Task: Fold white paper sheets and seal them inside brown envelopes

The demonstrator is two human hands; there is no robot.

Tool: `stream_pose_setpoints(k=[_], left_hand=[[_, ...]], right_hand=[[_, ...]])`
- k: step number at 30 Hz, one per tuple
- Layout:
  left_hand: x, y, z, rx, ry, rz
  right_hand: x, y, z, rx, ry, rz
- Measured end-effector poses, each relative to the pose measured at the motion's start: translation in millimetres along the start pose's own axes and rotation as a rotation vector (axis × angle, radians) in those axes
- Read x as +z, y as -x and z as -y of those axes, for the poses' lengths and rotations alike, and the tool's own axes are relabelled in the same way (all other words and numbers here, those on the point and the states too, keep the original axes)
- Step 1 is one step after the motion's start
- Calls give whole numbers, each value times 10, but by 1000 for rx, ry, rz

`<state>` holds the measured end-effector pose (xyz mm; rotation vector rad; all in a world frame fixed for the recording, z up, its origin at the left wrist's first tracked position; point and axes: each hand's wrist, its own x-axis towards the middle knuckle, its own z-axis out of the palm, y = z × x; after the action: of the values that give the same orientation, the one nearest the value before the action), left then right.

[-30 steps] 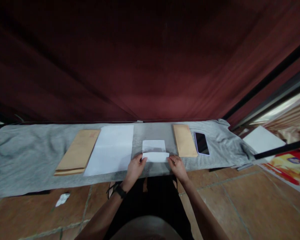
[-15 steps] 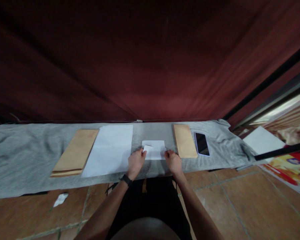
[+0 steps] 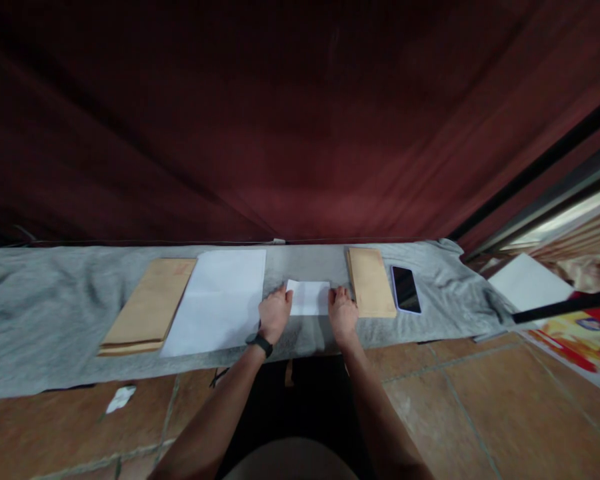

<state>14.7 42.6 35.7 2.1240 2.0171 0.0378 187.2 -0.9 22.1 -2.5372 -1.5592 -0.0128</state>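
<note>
A folded sheet of white paper (image 3: 310,298) lies on the grey cloth in front of me, wider than it is deep. My left hand (image 3: 275,313) grips its left end, fingers closed with the thumb along the edge; a dark band is on that wrist. At the right end my right hand (image 3: 343,312) has its fingers curled onto the paper's edge. Just left of my left hand is a larger stack of white paper (image 3: 220,300). Brown envelopes (image 3: 373,283) lie close beyond my right hand.
More brown envelopes (image 3: 147,300) lie left of the white stack. A phone (image 3: 406,290) rests right of the smaller envelopes. Grey cloth (image 3: 40,307) covers the narrow table, with a dark red curtain (image 3: 300,133) behind. A colourful box (image 3: 587,340) stands at the right.
The paper's left end, folded up over the sheet before, now lies flatter, and the paper looks narrower front to back. My right hand has shifted slightly left and its fingers press on the edge.
</note>
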Motion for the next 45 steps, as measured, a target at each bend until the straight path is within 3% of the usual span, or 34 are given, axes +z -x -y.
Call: stream_pose_setpoints(k=[6, 11, 15, 21, 25, 28, 31, 33, 38, 45], left_hand=[[-1, 4, -17, 2, 5, -20], [-9, 33, -20, 6, 18, -38], [-18, 47, -26, 15, 24, -32], [-19, 55, -20, 16, 22, -36], [-13, 80, -23, 32, 26, -127], [63, 121, -97, 202, 40, -203], [219, 169, -217, 435, 105, -193], [329, 187, -273, 489, 120, -175], [481, 152, -223, 430, 83, -171], [495, 140, -48, 302, 39, -198]], right_hand=[[-11, -29, 10, -63, -66, -16], [76, 70, 41, -329, -251, -79], [219, 141, 50, -477, -267, -49], [329, 186, 33, -488, -180, -31], [328, 192, 42, -507, -172, -46], [313, 198, 47, -511, -166, -49], [294, 205, 39, -522, -136, -26], [286, 207, 31, -534, -114, -4], [307, 211, 32, -498, -123, -19], [355, 178, -1, -351, -168, -81]])
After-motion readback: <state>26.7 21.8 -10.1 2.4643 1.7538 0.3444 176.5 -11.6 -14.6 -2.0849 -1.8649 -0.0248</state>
